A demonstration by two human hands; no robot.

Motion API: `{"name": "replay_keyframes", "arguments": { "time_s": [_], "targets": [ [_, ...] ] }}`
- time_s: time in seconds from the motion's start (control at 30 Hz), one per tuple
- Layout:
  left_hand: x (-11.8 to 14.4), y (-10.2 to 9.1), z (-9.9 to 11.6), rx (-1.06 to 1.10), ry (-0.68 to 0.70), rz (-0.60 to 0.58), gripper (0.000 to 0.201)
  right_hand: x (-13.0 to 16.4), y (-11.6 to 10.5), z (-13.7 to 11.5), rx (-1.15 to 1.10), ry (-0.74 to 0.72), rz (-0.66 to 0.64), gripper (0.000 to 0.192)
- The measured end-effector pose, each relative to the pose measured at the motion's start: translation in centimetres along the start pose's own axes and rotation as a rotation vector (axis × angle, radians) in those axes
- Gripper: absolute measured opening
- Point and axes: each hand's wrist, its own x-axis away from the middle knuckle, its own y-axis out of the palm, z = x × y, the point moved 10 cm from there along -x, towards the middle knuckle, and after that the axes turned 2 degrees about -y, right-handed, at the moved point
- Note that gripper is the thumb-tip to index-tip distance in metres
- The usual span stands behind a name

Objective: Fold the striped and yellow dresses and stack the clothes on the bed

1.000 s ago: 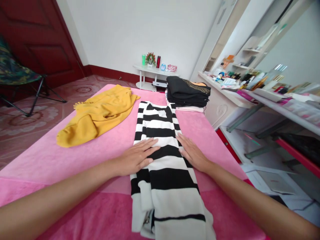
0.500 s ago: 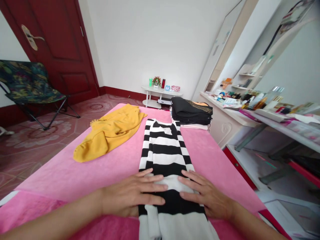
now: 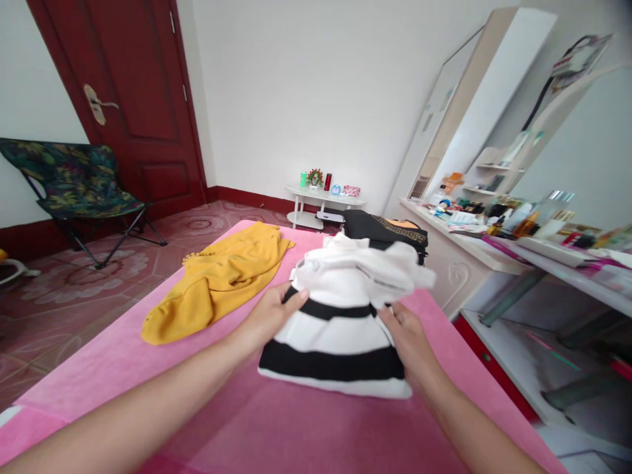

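A black-and-white striped shirt (image 3: pixel 340 336) is held folded over above the bed, its upper white part bunched and blurred by motion. My left hand (image 3: pixel 276 309) grips its left edge, thumb on top. On the right edge, my right hand (image 3: pixel 402 329) is closed around the fabric, with some fingers hidden beneath. To the left, a crumpled yellow garment (image 3: pixel 222 276) lies on the pink bed cover (image 3: pixel 197 388). Behind the shirt, a stack of folded dark clothes (image 3: pixel 380 230) is partly covered from view.
A low white table (image 3: pixel 326 194) with small items stands by the far wall. On the right is a dressing table (image 3: pixel 494 253) crowded with bottles. A folding chair (image 3: pixel 74 181) stands at left near the red door (image 3: pixel 133 99).
Both hands lay flat on the long shirt before; now they grip its sides. The shirt has been lifted and folded over into a shorter shape. The view has tilted slightly upward.
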Motion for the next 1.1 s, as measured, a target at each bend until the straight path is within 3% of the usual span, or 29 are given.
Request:
{"name": "replay_keyframes", "arguments": {
  "time_s": [0.1,0.2,0.3,0.4,0.53,0.63,0.73,0.8,0.9,0.97,1.0,1.1],
  "targets": [
    [-7.2,-2.1,0.2,-0.42,0.082,0.206,0.04,-4.8,-0.1,2.2,0.208,0.106,0.075,0.038],
    [-11.1,-3.5,-2.9,-0.887,-0.076,0.373,0.033,-7.3,0.6,5.9,0.498,0.239,0.108,0.026],
    [-11.7,-3.3,-5.6,-1.023,-0.139,0.419,0.036,-7.6,1.7,8.6,0.659,0.286,0.089,0.027],
    [-11.2,-2.9,-6.4,-1.109,-0.118,0.434,0.039,-7.1,2.2,9.6,0.772,0.284,0.057,0.031],
    [-11.1,-3.5,-6.6,-1.093,-0.132,0.451,0.045,-6.8,1.9,9.6,0.787,0.28,0.072,0.034],
    [-11.5,-4.0,-6.5,-1.06,-0.175,0.395,0.045,-7.2,1.7,9.4,0.835,0.283,0.006,0.035],
    [-11.6,-4.0,-4.3,-1.053,-0.165,0.35,0.038,-8.1,0.9,7.9,0.905,0.3,-0.063,0.027],
    [-11.0,-2.8,-1.1,-1.073,-0.007,0.371,0.04,-8.9,0.0,5.1,0.932,0.244,-0.019,0.026],
    [-9.7,2.2,2.4,-1.071,0.337,0.228,0.044,-9.4,1.0,-1.0,0.813,-0.09,0.115,0.04],
    [-9.2,5.2,1.6,-1.072,0.4,0.103,0.046,-8.5,2.7,-3.1,0.676,-0.287,0.167,0.044],
    [-9.1,6.1,0.6,-1.084,0.381,0.068,0.047,-8.1,3.6,-2.8,0.634,-0.308,0.171,0.044],
    [-9.4,6.7,-2.5,-1.107,0.304,0.048,0.049,-7.6,4.7,1.5,0.627,-0.151,0.206,0.045]
  ]
}}
